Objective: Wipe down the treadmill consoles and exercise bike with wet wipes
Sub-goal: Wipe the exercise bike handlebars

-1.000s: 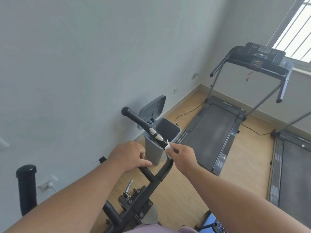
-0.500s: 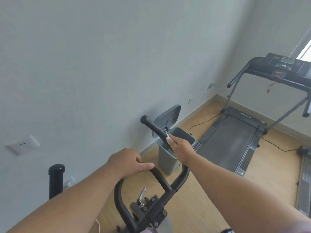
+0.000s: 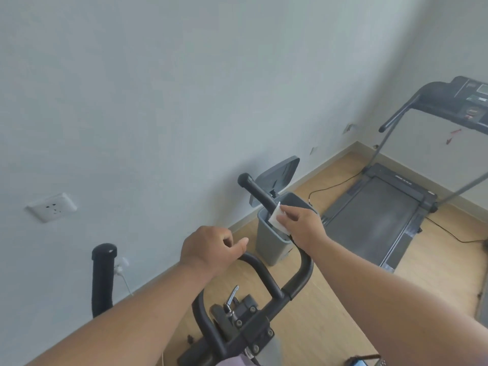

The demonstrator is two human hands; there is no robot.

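I had the right hand (image 3: 301, 228) pressing a folded white wet wipe (image 3: 277, 219) against the upper right handlebar (image 3: 260, 195) of the exercise bike (image 3: 253, 320), thumb and fingers pinching the wipe around the black grip. Half a second before, the wipe had been almost hidden under my fingers and sat higher up the bar; now it showed plainly and lay lower on the grip, so I judged the stroke was travelling down towards the bend. The left hand (image 3: 211, 249) was curled over the top of the inner loop bar (image 3: 260, 270), gripping it to steady the frame, much as it had a second earlier. My view had also swung left (the wall socket (image 3: 51, 207) was now well inside the picture and the treadmill (image 3: 401, 207) had slid towards the right edge). The grey bin (image 3: 274, 244) stood open just behind the handlebar. By my reckoning the right grip was partly done, with the left handlebar (image 3: 103, 278) and the treadmill console (image 3: 472, 99) not yet touched.
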